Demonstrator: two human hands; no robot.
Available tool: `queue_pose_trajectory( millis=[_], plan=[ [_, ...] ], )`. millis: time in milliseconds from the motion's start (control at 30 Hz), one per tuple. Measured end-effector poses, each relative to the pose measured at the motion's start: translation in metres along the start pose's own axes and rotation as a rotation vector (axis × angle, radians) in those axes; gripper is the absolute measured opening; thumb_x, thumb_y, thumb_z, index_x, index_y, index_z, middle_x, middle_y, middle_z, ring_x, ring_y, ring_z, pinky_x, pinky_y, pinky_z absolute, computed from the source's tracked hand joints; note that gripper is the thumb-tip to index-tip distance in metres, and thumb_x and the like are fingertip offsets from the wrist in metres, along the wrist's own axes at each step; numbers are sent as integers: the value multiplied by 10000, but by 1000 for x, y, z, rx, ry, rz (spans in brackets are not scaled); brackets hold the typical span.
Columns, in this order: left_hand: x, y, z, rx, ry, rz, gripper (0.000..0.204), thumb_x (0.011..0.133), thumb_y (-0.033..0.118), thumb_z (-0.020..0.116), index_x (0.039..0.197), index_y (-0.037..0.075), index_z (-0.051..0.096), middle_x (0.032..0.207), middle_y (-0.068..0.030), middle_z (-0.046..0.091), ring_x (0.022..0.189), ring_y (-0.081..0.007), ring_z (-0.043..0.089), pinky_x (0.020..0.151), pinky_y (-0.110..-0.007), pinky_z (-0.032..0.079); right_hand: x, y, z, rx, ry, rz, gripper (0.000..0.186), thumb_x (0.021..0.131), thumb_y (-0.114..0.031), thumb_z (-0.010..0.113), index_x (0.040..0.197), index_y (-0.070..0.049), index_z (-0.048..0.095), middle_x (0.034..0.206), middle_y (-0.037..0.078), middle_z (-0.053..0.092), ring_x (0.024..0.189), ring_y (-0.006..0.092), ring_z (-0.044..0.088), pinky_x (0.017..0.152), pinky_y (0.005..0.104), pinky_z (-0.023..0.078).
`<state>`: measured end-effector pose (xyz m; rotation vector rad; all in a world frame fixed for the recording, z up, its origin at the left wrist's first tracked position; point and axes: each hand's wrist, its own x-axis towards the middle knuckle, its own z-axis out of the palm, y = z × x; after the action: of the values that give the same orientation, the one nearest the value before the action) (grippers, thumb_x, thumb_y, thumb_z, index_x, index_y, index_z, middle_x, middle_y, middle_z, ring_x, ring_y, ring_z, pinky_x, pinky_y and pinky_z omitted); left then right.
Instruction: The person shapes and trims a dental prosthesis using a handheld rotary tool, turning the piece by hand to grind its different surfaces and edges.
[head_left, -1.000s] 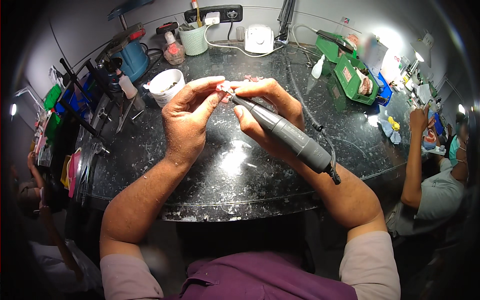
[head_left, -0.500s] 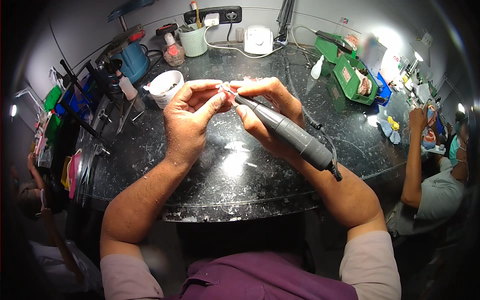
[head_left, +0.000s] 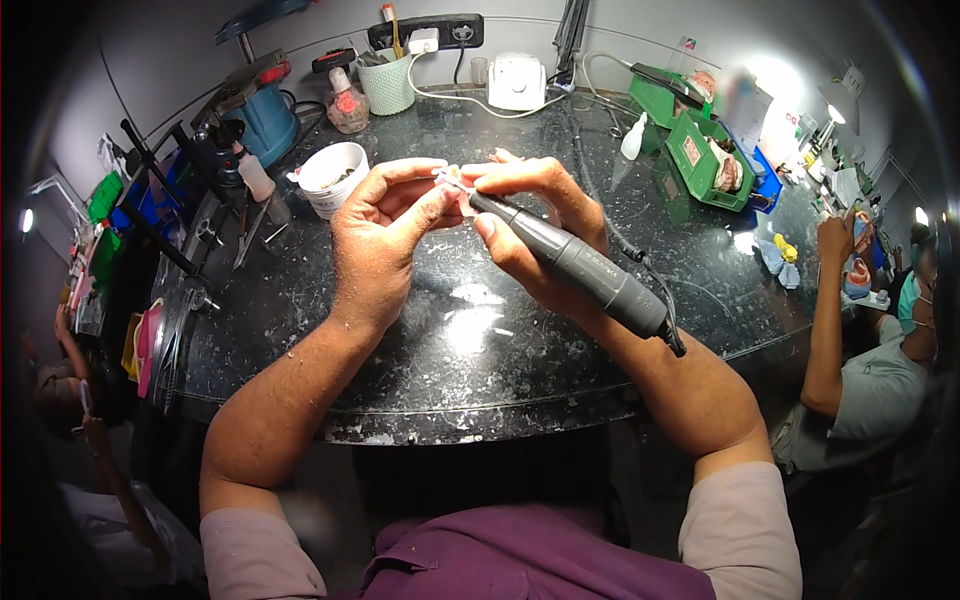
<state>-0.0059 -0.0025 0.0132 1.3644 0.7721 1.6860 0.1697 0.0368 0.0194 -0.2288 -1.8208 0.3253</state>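
My left hand (head_left: 385,225) pinches a small pink-and-white piece (head_left: 452,180) between thumb and fingertips, near the middle of the black speckled bench. My right hand (head_left: 555,230) grips a dark grey rotary handpiece (head_left: 590,270) diagonally, its thin tip at the piece and its cord (head_left: 628,240) trailing back over the bench. A white tub (head_left: 332,170) with small dark contents sits just behind my left hand. Specks of pale dust are on my hands and forearms.
Tools and a dropper bottle (head_left: 256,172) line the left; a brush cup (head_left: 385,85), pink bottle (head_left: 348,108) and white unit (head_left: 516,78) stand at the back. Green bins (head_left: 700,160) are on the right. Co-workers (head_left: 850,385) (head_left: 75,400) work at both sides.
Both hands have shifted very slightly to the right, and the back of the handpiece sits a little higher than a second ago. The grips are unchanged.
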Motion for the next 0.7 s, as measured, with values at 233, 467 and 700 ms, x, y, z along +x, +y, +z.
queue_pose_trajectory(
  millis=[233, 467, 700],
  plan=[
    [-1, 3, 1, 128, 2, 47, 249, 928, -5, 642, 1178, 0, 647, 1080, -122, 709, 983, -167, 685, 905, -296, 555, -1, -5, -1, -4, 18, 80, 249, 784, -65, 723, 1019, -30, 648, 975, 119, 709, 871, 194, 704, 782, 310, 553],
    [-1, 3, 1, 146, -7, 98, 241, 934, -12, 631, 1174, -6, 646, 1081, -130, 709, 1003, -171, 682, 907, -298, 556, 0, -5, 0, -10, -8, 69, 249, 786, -64, 727, 1022, -36, 649, 954, 108, 719, 876, 195, 716, 801, 320, 552],
    [-1, 4, 0, 136, -4, 60, 225, 927, -16, 634, 1152, -29, 623, 1068, -139, 708, 960, -175, 693, 887, -314, 573, -1, 4, 1, -32, -10, -27, 295, 786, -81, 739, 1063, -72, 639, 986, 94, 727, 902, 240, 723, 1037, 449, 447]
  ],
)
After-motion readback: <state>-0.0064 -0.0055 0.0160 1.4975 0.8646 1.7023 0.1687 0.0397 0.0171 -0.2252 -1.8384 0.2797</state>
